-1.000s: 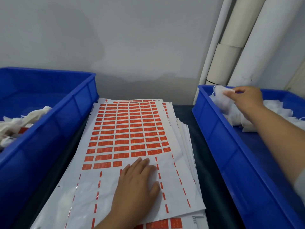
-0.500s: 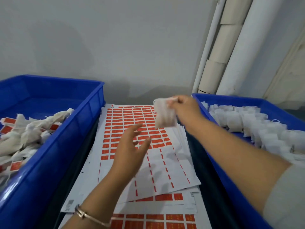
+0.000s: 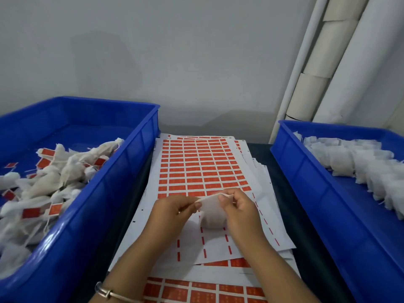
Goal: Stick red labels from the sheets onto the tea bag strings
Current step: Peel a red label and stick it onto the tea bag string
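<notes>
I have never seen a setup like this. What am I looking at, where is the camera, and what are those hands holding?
No machine here: a person works bare-handed, and the one camera sits on their head, looking down. The left hand and right hand both pinch a white tea bag over a stack of label sheets printed with red labels. The left blue bin holds bags that already carry red labels; the right blue bin holds plain white bags without any.

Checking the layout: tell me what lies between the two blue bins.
In the head view, between the left bin and right bin lies the stack of label sheets, with both hands holding a tea bag above it.
</notes>
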`<act>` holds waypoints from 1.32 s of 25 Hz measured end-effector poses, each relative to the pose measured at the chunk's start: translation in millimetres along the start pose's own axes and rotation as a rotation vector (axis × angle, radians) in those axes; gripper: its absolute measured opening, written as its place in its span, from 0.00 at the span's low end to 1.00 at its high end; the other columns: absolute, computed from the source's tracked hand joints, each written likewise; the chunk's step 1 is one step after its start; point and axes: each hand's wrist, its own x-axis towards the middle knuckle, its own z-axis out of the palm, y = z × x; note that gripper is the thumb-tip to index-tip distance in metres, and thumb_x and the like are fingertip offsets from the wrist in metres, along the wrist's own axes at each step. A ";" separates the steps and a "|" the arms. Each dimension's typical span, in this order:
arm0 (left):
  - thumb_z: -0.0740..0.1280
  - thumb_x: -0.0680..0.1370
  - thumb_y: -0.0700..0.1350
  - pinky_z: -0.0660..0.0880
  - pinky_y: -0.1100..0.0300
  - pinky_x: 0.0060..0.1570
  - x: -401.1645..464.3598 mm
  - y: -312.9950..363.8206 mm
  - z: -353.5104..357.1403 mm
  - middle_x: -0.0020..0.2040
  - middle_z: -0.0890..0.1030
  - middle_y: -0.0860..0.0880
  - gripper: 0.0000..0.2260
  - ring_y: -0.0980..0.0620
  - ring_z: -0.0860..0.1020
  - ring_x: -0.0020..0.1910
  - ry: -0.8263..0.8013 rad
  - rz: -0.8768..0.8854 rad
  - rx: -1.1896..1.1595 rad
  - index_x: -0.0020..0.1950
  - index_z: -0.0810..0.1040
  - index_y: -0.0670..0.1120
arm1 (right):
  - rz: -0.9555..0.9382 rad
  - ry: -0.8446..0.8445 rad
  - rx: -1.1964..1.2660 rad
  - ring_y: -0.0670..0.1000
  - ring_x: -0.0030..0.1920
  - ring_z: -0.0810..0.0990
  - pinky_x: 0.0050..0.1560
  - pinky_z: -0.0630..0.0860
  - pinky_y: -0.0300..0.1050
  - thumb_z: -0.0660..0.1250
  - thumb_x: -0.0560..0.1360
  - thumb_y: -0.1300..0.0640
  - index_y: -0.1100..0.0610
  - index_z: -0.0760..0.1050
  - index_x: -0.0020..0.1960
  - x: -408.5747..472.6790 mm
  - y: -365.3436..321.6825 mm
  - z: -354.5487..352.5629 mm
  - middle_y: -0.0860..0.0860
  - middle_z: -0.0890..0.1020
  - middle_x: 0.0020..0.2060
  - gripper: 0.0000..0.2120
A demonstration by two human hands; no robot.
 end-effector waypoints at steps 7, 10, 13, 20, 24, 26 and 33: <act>0.68 0.71 0.54 0.69 0.81 0.38 -4.8 3.4 -1.1 0.35 0.72 0.76 0.10 0.77 0.72 0.46 0.067 0.213 0.082 0.50 0.83 0.57 | 0.036 -0.052 0.076 0.37 0.48 0.73 0.35 0.70 0.26 0.57 0.79 0.45 0.38 0.68 0.50 -9.2 13.3 -9.9 0.31 0.74 0.44 0.02; 0.64 0.69 0.57 0.68 0.82 0.42 -8.0 6.9 -0.7 0.35 0.73 0.78 0.13 0.74 0.73 0.48 0.042 0.252 0.024 0.50 0.83 0.58 | -0.027 -0.153 0.031 0.25 0.51 0.69 0.34 0.69 0.21 0.63 0.63 0.28 0.26 0.63 0.52 -13.3 10.0 -11.7 0.18 0.68 0.45 0.20; 0.64 0.69 0.56 0.70 0.80 0.40 -10.7 13.7 0.8 0.38 0.74 0.74 0.14 0.70 0.76 0.44 0.081 0.299 0.029 0.49 0.84 0.55 | -0.147 -0.130 -0.108 0.24 0.48 0.71 0.39 0.65 0.20 0.65 0.60 0.32 0.31 0.71 0.46 -11.0 12.4 -6.5 0.19 0.71 0.41 0.15; 0.66 0.70 0.50 0.73 0.78 0.38 -15.6 15.2 -2.4 0.42 0.79 0.61 0.10 0.67 0.77 0.38 0.449 0.357 0.046 0.48 0.83 0.50 | -0.270 0.043 -0.046 0.31 0.51 0.73 0.45 0.65 0.17 0.64 0.73 0.44 0.44 0.73 0.41 -13.7 14.0 -8.6 0.29 0.76 0.45 0.05; 0.64 0.69 0.55 0.71 0.79 0.35 -3.1 8.0 -15.7 0.40 0.77 0.66 0.14 0.70 0.76 0.44 0.629 0.061 -0.111 0.51 0.81 0.55 | -0.116 -0.217 0.001 0.35 0.47 0.76 0.41 0.71 0.23 0.60 0.75 0.47 0.50 0.75 0.46 -12.6 15.0 -6.3 0.38 0.80 0.41 0.08; 0.65 0.68 0.55 0.71 0.77 0.32 0.3 0.8 -13.3 0.39 0.79 0.64 0.14 0.69 0.77 0.42 0.623 -0.023 -0.169 0.50 0.82 0.54 | -0.016 -0.347 0.027 0.36 0.47 0.76 0.40 0.72 0.26 0.60 0.78 0.51 0.51 0.76 0.46 -13.5 14.3 -8.4 0.37 0.81 0.41 0.08; 0.75 0.69 0.49 0.69 0.74 0.25 6.9 -9.8 -1.7 0.29 0.78 0.67 0.06 0.63 0.79 0.34 0.357 -0.371 -0.286 0.33 0.81 0.55 | 0.262 -0.467 0.768 0.51 0.34 0.80 0.47 0.79 0.47 0.64 0.70 0.52 0.55 0.80 0.34 -7.2 6.2 -19.6 0.56 0.79 0.30 0.10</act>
